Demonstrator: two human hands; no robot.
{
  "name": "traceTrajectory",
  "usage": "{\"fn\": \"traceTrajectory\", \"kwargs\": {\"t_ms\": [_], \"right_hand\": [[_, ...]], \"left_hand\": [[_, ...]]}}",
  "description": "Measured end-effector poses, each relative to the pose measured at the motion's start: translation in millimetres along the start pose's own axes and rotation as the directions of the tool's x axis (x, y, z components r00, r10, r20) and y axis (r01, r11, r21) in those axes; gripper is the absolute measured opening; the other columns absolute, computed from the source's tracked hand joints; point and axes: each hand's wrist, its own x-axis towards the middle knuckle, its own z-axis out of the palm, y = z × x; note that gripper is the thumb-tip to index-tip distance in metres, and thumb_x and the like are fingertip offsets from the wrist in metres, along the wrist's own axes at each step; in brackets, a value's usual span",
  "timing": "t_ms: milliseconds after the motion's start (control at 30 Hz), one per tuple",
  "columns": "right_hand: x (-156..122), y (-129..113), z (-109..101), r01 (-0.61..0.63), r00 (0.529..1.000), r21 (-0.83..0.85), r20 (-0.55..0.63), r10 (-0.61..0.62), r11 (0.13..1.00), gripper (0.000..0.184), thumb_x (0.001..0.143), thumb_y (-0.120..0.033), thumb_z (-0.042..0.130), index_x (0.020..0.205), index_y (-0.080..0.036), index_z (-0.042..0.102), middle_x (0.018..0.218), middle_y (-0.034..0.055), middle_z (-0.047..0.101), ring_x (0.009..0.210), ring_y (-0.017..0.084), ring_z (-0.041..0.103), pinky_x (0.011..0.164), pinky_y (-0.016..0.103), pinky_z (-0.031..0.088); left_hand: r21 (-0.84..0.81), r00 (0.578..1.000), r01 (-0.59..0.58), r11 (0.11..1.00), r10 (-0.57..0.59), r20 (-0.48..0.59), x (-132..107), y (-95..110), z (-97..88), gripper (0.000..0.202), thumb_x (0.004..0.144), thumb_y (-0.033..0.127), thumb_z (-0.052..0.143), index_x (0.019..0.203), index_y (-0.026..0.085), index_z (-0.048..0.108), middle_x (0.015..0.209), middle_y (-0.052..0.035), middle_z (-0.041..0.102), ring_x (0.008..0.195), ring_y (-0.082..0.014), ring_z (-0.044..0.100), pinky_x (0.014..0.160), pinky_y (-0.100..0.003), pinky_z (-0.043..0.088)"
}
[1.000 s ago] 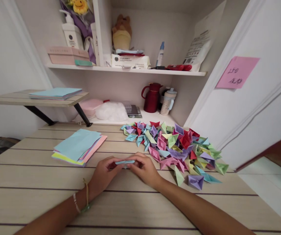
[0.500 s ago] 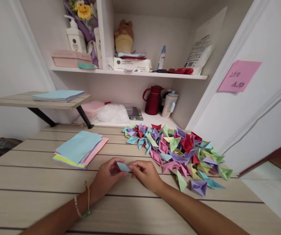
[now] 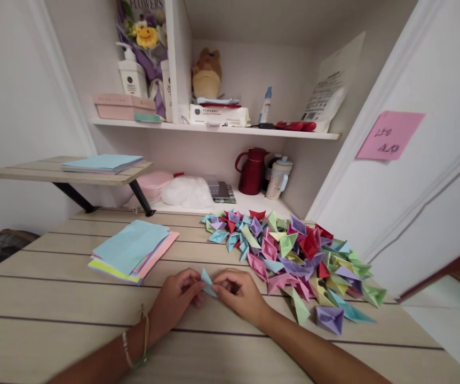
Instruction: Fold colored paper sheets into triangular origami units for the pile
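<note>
Both my hands meet low over the wooden table (image 3: 54,320), pinching one small light blue folded paper (image 3: 208,281) between them. My left hand (image 3: 176,298) grips its left side with closed fingers; a beaded bracelet sits on that wrist. My right hand (image 3: 240,293) holds the right side, fingers curled. A point of the paper sticks up between the two thumbs. Just right of my right hand lies a big heap of folded paper boats (image 3: 294,256) in red, pink, purple, green, yellow and blue.
A stack of flat coloured paper sheets (image 3: 134,249), blue on top, lies left of my hands. A raised side shelf (image 3: 33,173) carries more sheets. At the back stand a red jug (image 3: 252,170), a cup, bottles and boxes. A white wall with a pink note (image 3: 390,135) closes the right.
The blue paper was a flat strip held level a second ago; now it is folded smaller with a tip pointing up. The view has tilted slightly, hands staying in place.
</note>
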Motion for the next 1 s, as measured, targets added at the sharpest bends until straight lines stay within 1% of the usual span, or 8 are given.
{"fn": "traceTrajectory", "kwargs": {"t_ms": [167,267,367,467,567,700,800,1000], "right_hand": [[1.1,3.6,1.4,-0.108,0.994,0.145,0.043,0.103,0.983,0.025,0.071,-0.037,0.065,0.084,-0.015,0.066,0.053,-0.0032,0.050,0.044,0.007,0.036,0.042,0.018,0.027],[3.1,1.7,-0.4,-0.106,0.994,0.201,0.057,0.096,0.974,0.029,0.072,-0.038,0.064,0.091,-0.016,0.064,0.059,-0.0023,0.054,0.046,0.006,0.036,0.043,0.017,0.027],[4.2,-0.6,-1.6,-0.074,0.996,0.178,0.056,0.065,0.981,0.031,0.070,-0.037,0.066,0.093,-0.017,0.064,0.066,-0.0012,0.056,0.050,0.007,0.039,0.046,0.017,0.031],[3.7,-1.2,-1.2,-0.040,0.998,0.137,0.045,0.034,0.990,0.032,0.067,-0.037,0.068,0.092,-0.018,0.065,0.068,-0.0005,0.057,0.053,0.008,0.044,0.049,0.018,0.034],[3.0,-1.3,-0.7,-0.033,0.999,0.143,0.046,0.027,0.989,0.030,0.069,-0.036,0.067,0.093,-0.018,0.065,0.068,-0.0005,0.057,0.052,0.008,0.043,0.049,0.018,0.035],[2.9,-1.1,-1.3,-0.057,0.996,0.162,0.076,0.045,0.985,0.027,0.074,-0.037,0.062,0.092,-0.018,0.066,0.059,-0.0022,0.051,0.049,0.007,0.038,0.044,0.017,0.030],[3.6,0.6,-2.3,-0.099,0.988,0.186,0.131,0.075,0.977,0.028,0.076,-0.040,0.059,0.090,-0.017,0.066,0.051,-0.0044,0.042,0.045,0.007,0.032,0.041,0.018,0.024],[4.8,2.4,-4.4,-0.140,0.978,0.231,0.185,0.098,0.963,0.029,0.074,-0.041,0.060,0.086,-0.015,0.065,0.049,-0.0052,0.040,0.045,0.006,0.030,0.041,0.018,0.021]], "left_hand": [[-0.055,0.999,-0.011,0.998,0.012,0.029,0.7,0.3,0.4,0.020,0.079,0.032,0.051,0.081,0.015,0.061,0.070,-0.0033,0.065,0.062,-0.0151,0.061,0.060,-0.025,0.049],[-0.098,0.997,-0.051,0.994,0.057,0.052,0.6,0.0,0.7,0.022,0.079,0.031,0.051,0.092,0.016,0.062,0.087,-0.0066,0.067,0.076,-0.0176,0.063,0.071,-0.028,0.050],[-0.095,0.994,-0.080,0.992,0.087,0.073,-0.3,1.4,1.2,0.027,0.076,0.030,0.056,0.098,0.016,0.062,0.094,-0.0080,0.067,0.086,-0.0204,0.061,0.079,-0.030,0.048],[-0.048,0.991,-0.085,0.995,0.089,0.098,-1.4,3.9,1.4,0.030,0.075,0.031,0.057,0.100,0.015,0.063,0.091,-0.0073,0.068,0.085,-0.0210,0.061,0.077,-0.030,0.048],[0.003,0.993,-0.088,0.996,0.087,0.077,-1.6,5.1,0.8,0.026,0.077,0.031,0.053,0.096,0.017,0.064,0.087,-0.0049,0.069,0.081,-0.0196,0.061,0.074,-0.028,0.048],[-0.004,0.999,-0.037,0.999,0.037,0.032,-1.1,3.3,-0.3,0.018,0.076,0.030,0.055,0.084,0.017,0.064,0.081,-0.0036,0.068,0.073,-0.0177,0.063,0.068,-0.026,0.049],[-0.011,1.000,-0.006,1.000,0.006,0.019,-1.2,1.3,-0.6,0.016,0.076,0.031,0.055,0.074,0.016,0.062,0.069,-0.0015,0.066,0.061,-0.0155,0.062,0.060,-0.024,0.048],[0.030,1.000,-0.021,0.999,0.021,0.022,-2.1,3.2,0.1,0.016,0.077,0.029,0.054,0.069,0.016,0.059,0.059,0.0012,0.062,0.055,-0.0136,0.060,0.055,-0.022,0.045]]}}
